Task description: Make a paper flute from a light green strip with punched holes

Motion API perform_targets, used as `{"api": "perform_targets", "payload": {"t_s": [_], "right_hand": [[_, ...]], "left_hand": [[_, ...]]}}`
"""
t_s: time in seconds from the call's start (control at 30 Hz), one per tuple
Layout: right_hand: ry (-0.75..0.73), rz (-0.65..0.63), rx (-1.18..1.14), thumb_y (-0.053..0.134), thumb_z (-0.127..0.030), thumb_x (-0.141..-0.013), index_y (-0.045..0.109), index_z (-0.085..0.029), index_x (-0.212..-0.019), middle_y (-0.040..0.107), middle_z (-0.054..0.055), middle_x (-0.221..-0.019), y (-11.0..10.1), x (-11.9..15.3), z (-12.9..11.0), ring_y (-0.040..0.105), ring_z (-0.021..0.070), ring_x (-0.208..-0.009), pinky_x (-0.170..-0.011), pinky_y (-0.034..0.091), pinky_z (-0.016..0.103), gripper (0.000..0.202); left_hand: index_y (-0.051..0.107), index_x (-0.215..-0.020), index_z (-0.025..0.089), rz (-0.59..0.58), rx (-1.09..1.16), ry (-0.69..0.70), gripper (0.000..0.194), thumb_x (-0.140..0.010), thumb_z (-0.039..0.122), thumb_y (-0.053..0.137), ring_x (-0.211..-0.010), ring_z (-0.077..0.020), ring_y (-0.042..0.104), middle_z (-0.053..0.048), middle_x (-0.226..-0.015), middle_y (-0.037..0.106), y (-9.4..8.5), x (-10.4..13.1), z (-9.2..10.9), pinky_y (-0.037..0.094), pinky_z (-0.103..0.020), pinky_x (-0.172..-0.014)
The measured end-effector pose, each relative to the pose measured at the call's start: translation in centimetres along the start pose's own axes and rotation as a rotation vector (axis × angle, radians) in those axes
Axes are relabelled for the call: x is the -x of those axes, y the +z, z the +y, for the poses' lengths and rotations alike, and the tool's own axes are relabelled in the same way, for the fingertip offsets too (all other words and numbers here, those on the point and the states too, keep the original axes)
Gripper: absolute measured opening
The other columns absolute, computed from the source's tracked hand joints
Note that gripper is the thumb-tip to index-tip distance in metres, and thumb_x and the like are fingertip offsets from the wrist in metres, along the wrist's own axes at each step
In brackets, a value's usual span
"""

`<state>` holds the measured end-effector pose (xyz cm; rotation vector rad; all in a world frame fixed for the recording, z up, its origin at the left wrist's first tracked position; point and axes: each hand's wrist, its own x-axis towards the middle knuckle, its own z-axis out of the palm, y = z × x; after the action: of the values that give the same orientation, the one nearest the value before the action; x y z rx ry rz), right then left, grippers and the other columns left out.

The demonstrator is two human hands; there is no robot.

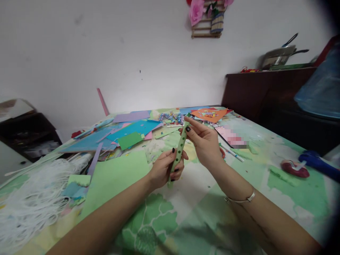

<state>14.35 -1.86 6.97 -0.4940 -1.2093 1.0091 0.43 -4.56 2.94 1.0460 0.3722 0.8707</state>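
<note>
A light green paper tube (180, 148) with a row of dark green dots slants upward between my hands over the middle of the table. My left hand (166, 166) is wrapped around its lower half, with the bottom end sticking out below the fingers. At the top end, my right hand (203, 140) pinches the tube between thumb and fingers. A large light green paper sheet (114, 180) lies on the table just left of my left hand.
White cord (34, 202) is heaped at the left. Coloured paper sheets (132, 131) and an orange sheet (209, 114) with small pieces lie toward the wall. A phone (231, 136), a white striped stick (233, 154) and a tape roll (294, 168) are on the right.
</note>
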Motion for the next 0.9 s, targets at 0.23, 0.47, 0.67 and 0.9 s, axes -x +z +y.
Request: {"api": "perform_targets", "payload": {"t_s": [0.23,0.47,0.67,0.9], "right_hand": [[0.015,0.055,-0.067,0.069,-0.027,-0.073,0.064,-0.024,-0.097,0.071,0.001,-0.080,-1.9,-1.1,0.2,0.067,0.0185,-0.084,-0.080,0.053,0.038,0.025],[0.062,0.079,-0.123,0.066,-0.016,-0.065,0.058,-0.023,-0.086,0.071,0.001,-0.086,-4.1,-2.4,1.2,0.063,0.0191,-0.100,-0.088,0.050,0.039,0.024],[-0.084,0.077,0.275,0.062,-0.016,-0.066,0.063,-0.021,-0.089,0.067,0.006,-0.104,-5.7,-2.9,1.6,0.060,0.0220,-0.101,-0.087,0.046,0.041,0.024],[-0.691,-0.180,1.067,0.065,-0.020,-0.080,0.068,-0.025,-0.090,0.065,0.005,-0.102,-2.9,-0.4,1.7,0.050,0.0233,-0.105,-0.090,0.034,0.042,0.011]], "left_hand": [[0.057,-0.104,0.014,-0.039,-0.174,0.005,0.028,-0.082,0.030,0.059,-0.046,-0.0104,0.054,-0.006,-0.076,0.064,-2.0,-0.1,1.1,0.042,-0.021,-0.039],[0.062,-0.084,0.015,0.426,-0.266,0.174,0.032,-0.058,0.020,0.080,-0.051,-0.0098,0.061,-0.006,-0.075,0.072,-4.2,-0.1,2.8,0.042,-0.018,-0.044],[0.072,-0.069,0.015,0.590,-0.435,0.401,0.017,-0.055,0.020,0.080,-0.064,-0.0137,0.065,-0.005,-0.069,0.071,-4.6,-0.2,2.9,0.052,-0.025,-0.062],[0.075,-0.075,0.019,0.566,-0.987,0.645,0.008,-0.067,0.019,0.073,-0.090,-0.0224,0.066,-0.009,-0.091,0.073,-4.0,0.4,2.4,0.053,-0.035,-0.080]]}}
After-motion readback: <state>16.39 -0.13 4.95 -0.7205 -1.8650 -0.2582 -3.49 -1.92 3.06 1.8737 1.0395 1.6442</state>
